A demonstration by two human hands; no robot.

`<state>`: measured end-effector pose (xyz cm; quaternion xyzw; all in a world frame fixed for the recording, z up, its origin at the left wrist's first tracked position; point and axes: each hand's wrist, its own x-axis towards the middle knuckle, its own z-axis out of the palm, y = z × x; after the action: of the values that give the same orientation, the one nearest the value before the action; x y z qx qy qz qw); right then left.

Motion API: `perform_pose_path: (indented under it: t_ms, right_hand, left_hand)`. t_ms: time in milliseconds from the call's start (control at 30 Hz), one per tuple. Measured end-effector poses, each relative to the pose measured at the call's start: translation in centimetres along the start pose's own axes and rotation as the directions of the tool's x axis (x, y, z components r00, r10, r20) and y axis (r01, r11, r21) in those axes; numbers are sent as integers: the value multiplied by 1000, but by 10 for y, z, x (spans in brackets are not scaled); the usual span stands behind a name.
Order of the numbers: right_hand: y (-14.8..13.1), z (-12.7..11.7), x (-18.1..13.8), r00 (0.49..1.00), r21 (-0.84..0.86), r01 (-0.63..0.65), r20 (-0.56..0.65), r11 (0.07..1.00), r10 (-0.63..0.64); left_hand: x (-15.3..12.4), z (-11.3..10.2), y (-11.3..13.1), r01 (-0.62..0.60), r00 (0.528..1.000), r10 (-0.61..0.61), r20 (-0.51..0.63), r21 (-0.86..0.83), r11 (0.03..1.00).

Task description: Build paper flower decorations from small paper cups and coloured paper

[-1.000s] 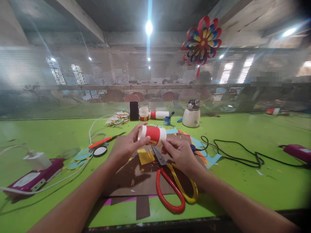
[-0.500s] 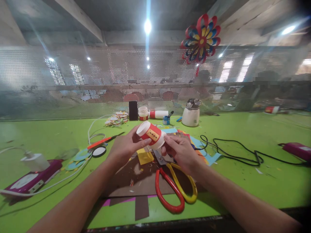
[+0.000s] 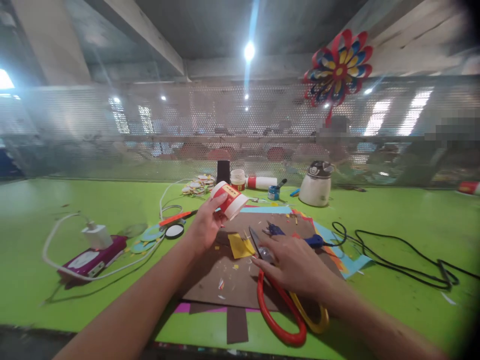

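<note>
My left hand (image 3: pixel 204 225) is wrapped round a red and white paper cup (image 3: pixel 229 199), which I hold tilted above the table. My right hand (image 3: pixel 290 262) is spread over the pivot of large scissors (image 3: pixel 279 320) with red and yellow handles, its thumb and fingers apart; whether it touches them I cannot tell. Just beyond that hand lies a blue glue gun (image 3: pixel 275 229), partly hidden, with a black cord. A yellow paper piece (image 3: pixel 240 245) lies by the scissor blades on the brown board (image 3: pixel 210 280).
At the left are a purple power strip (image 3: pixel 95 257) with a white charger, an orange-handled knife (image 3: pixel 175 218) and a round black-rimmed disc (image 3: pixel 174 230). Behind stand stacked paper cups (image 3: pixel 237 179), a blue jar (image 3: pixel 273 192) and a white kettle-like bottle (image 3: pixel 315 190). A black cord (image 3: pixel 390 267) trails right.
My right hand has let go of the cup and moved down over the scissors. My left hand keeps the cup, now turned with its open end toward the lower right. The view has shifted left.
</note>
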<state>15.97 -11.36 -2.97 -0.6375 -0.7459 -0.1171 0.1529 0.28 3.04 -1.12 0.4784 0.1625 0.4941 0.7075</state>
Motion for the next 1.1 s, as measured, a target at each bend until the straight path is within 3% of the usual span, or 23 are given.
perform_pose_path:
  t_ms: [133,300,633,833,900,967,1100]
  right_hand:
    - [2,-11,-5,984,-167,-1,174,986,30]
    - [-2,-25,-11,953,-77,34,303,996,-9]
    - [-6,-23,-17,952,-40,-20,305,999,31]
    - [2,-26,-6,943,128,-244,263,961,205]
    - [10,-29,1,917,290,-350,299,891,263]
    - [19,-33,7,901,516,-422,331,746,280]
    - [28,-34,10,891,860,-447,403,245,211]
  left_hand:
    - [5,-5,-1,-24,995,24,-98,-5,1000]
    - [6,-2,-2,-59,988,61,-139,13,998]
    - [7,-2,-3,-28,983,21,-184,-39,999]
    - [14,-13,-5,38,981,-56,-186,-99,994]
    - [15,-15,-5,40,976,-63,-208,-115,993]
    - [15,-15,-6,44,975,-70,-211,-123,991]
    - [11,-13,-4,7,985,-33,-170,-152,988]
